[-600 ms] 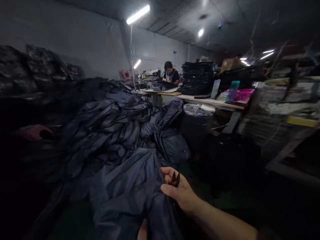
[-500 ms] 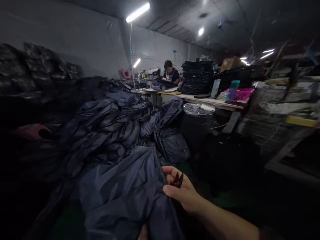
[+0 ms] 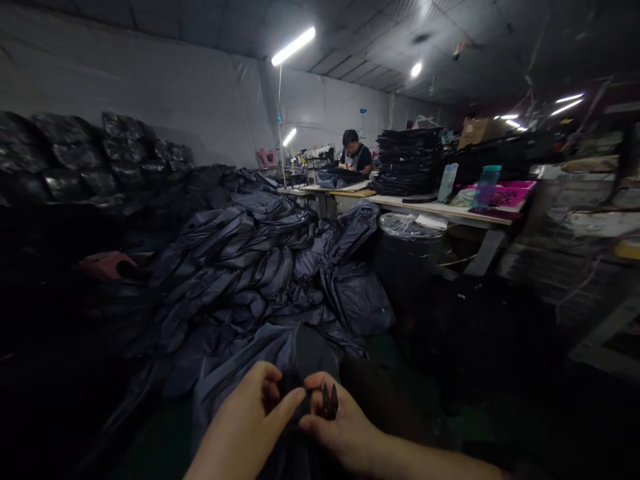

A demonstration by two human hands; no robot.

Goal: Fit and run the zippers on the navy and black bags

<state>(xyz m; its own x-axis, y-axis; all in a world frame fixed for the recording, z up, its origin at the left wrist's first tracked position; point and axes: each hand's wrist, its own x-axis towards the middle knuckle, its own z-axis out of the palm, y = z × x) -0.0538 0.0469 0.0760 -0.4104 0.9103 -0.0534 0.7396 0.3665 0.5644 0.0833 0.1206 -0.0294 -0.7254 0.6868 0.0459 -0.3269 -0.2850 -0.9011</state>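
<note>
Snips (image 3: 327, 401) half-hidden in right hand (image 3: 340, 423); left hand (image 3: 245, 420) grips dark fabric (image 3: 295, 353).

Place: a garment sewing workshop, large and dim
Walls and roof: grey plastic sheeting (image 3: 190, 87) on walls and ceiling
Lighting: fluorescent tubes (image 3: 293, 47), one on a tall pole (image 3: 279, 120)
Far worktop: a long wooden worktop (image 3: 435, 210) runs along the right, with a seated person (image 3: 356, 150) beside an industrial sewing machine (image 3: 313, 155)
Stock: a tall stack of dark folded fabric pieces (image 3: 407, 162) on the worktop; a large heap of dark navy garments (image 3: 240, 260) on the floor at left
Right side: cluttered shelving (image 3: 575, 227) and a cardboard box (image 3: 480, 131)
Near: the right hand (image 3: 340, 417) holds small thread snips (image 3: 329, 401)
</note>
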